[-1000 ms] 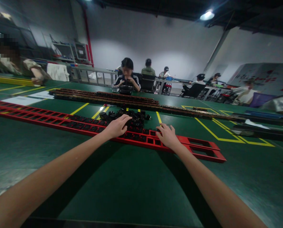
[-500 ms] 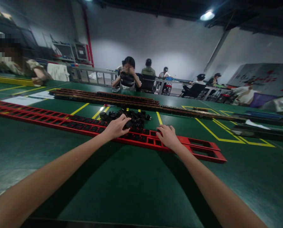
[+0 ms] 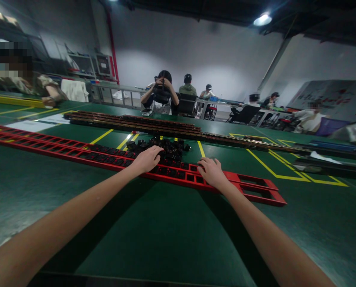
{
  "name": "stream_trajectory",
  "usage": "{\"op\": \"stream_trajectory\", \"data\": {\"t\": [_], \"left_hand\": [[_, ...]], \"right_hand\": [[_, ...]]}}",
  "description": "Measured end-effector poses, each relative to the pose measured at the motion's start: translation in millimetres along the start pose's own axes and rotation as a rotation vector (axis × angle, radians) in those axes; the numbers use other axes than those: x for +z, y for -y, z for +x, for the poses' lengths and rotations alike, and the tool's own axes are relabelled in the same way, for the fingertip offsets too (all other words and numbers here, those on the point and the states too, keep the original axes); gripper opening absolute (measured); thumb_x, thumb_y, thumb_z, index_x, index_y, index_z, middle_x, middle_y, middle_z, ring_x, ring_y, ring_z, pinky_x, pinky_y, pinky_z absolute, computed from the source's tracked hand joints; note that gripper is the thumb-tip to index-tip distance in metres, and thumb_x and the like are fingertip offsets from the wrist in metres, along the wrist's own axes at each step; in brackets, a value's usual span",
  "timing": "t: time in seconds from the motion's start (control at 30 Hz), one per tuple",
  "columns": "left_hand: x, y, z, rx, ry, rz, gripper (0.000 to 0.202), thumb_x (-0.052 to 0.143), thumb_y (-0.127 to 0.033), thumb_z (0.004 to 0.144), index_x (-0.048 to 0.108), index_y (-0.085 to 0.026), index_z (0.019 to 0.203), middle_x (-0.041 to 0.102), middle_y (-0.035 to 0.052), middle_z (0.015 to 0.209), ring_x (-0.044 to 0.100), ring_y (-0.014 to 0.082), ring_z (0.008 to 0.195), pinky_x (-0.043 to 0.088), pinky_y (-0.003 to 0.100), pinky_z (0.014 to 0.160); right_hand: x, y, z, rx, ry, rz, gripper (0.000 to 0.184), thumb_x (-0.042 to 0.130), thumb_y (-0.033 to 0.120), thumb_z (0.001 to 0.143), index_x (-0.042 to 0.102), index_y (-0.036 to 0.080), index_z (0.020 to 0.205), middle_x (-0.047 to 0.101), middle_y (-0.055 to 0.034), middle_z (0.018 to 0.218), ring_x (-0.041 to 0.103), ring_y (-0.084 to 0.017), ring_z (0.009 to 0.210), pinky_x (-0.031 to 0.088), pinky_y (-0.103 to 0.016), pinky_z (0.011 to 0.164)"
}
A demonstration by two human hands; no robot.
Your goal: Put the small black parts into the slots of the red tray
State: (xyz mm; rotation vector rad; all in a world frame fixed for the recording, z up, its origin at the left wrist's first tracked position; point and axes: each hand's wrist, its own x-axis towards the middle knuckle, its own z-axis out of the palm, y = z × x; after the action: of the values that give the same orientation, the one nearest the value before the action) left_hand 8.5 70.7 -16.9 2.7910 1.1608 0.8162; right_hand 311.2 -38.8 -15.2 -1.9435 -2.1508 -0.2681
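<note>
A long red frame with rows of slots lies across the green table from far left to right of centre. Many slots hold black socket parts. A heap of loose black socket parts sits just behind the frame. My left hand reaches over the frame into the near edge of that heap, fingers curled; what it grips is hidden. My right hand rests on the frame beside the last filled slots, fingers bent down onto it.
Dark long strips are stacked further back on the table. Yellow lines mark the table top. A person sits opposite with raised hands. Other people sit at tables behind and at the left edge.
My left hand has shifted slightly within the heap. My right hand stays on the frame. The person opposite has raised a dark object to head height.
</note>
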Motion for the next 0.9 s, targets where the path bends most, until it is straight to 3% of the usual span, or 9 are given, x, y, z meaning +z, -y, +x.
{"op": "stream_trajectory", "data": {"t": [0.2,0.4,0.5,0.67,0.9], "left_hand": [[4.2,3,2,-0.065,0.013,0.009,0.039,0.037,-0.030,0.100,0.056,-0.017,0.132,0.063,0.0122,0.130,0.060,0.0275,0.119,0.047,0.045,0.105],[1.3,1,1,-0.144,-0.113,0.046,0.024,0.048,-0.029,0.095,0.057,-0.019,0.114,0.059,0.0102,0.114,0.060,0.0251,0.106,0.053,0.039,0.092],[-2.0,-3,0,-0.091,-0.163,0.061,0.017,0.049,-0.025,0.092,0.057,-0.020,0.107,0.056,0.0091,0.107,0.058,0.0247,0.100,0.053,0.039,0.089],[-6.7,-8,-2,0.038,-0.053,0.013,0.018,0.045,-0.020,0.093,0.060,-0.021,0.103,0.058,0.0069,0.105,0.060,0.0224,0.099,0.052,0.038,0.091],[-4.6,-6,-1,-0.050,0.020,0.050,0.026,0.044,-0.026,0.096,0.066,-0.019,0.106,0.064,0.0081,0.109,0.062,0.0240,0.101,0.053,0.037,0.089]], "right_hand": [[1,-1,0,0.000,-0.004,0.003,0.036,0.038,0.031,0.100,0.067,0.019,0.119,0.058,-0.0127,0.139,0.050,-0.028,0.131,0.023,-0.059,0.116],[1,0,1,0.003,0.005,0.007,0.036,0.038,0.031,0.100,0.067,0.020,0.119,0.058,-0.0124,0.140,0.049,-0.028,0.131,0.023,-0.059,0.116],[0,0,1,0.002,0.003,-0.001,0.035,0.038,0.031,0.100,0.067,0.021,0.118,0.058,-0.0121,0.140,0.050,-0.028,0.131,0.024,-0.058,0.116],[-2,0,-1,-0.010,-0.003,-0.021,0.035,0.039,0.030,0.101,0.068,0.020,0.117,0.060,-0.0119,0.137,0.052,-0.028,0.129,0.027,-0.055,0.115],[-4,1,1,-0.032,0.009,0.001,0.038,0.040,0.031,0.100,0.068,0.014,0.119,0.058,-0.0148,0.138,0.052,-0.027,0.127,0.040,-0.043,0.110]]}}
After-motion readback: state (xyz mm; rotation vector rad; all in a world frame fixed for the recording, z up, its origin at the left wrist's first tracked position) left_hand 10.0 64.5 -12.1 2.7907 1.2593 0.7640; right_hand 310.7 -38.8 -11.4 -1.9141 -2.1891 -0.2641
